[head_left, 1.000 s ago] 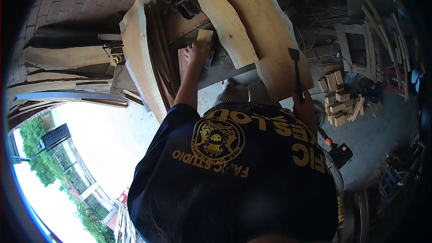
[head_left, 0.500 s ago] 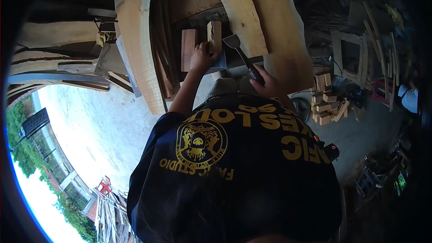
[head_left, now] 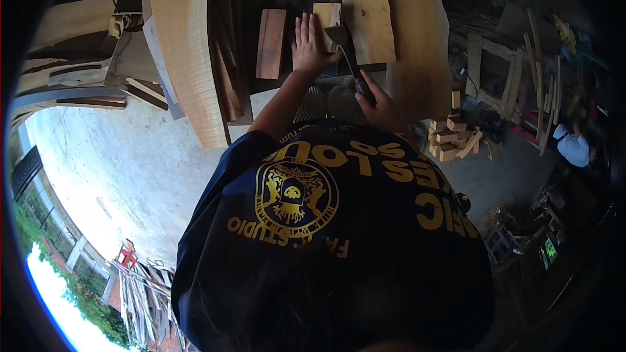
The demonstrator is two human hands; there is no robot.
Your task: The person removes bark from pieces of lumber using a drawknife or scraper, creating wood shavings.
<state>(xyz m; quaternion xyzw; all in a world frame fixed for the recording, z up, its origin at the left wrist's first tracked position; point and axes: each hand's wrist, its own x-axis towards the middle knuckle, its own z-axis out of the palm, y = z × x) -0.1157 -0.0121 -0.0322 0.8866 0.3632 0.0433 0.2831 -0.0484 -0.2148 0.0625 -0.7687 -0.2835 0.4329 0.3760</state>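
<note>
My left hand (head_left: 311,49) lies with its fingers stretched out along the left side of a pale wooden block (head_left: 327,11), thumb pointing right toward the scraper's neck. In my right hand (head_left: 379,107) is a scraper (head_left: 350,60) with a dark handle, gripped from below. Its broad blade overlaps the near part of the block, just right of my left fingers. A reddish-brown wooden block (head_left: 270,44) rests to the left of my left hand, apart from it.
Long pale slabs (head_left: 186,52) stand at the left, with a live-edge board (head_left: 367,13) at the right. Cut wood blocks (head_left: 450,137) are piled on the floor to the right. Another person (head_left: 574,145) is at the far right. Scrap strips (head_left: 147,300) lie lower left.
My left hand has moved up and gone from curled at the block's near end to stretched flat along it. The scraper's blade has come over the block.
</note>
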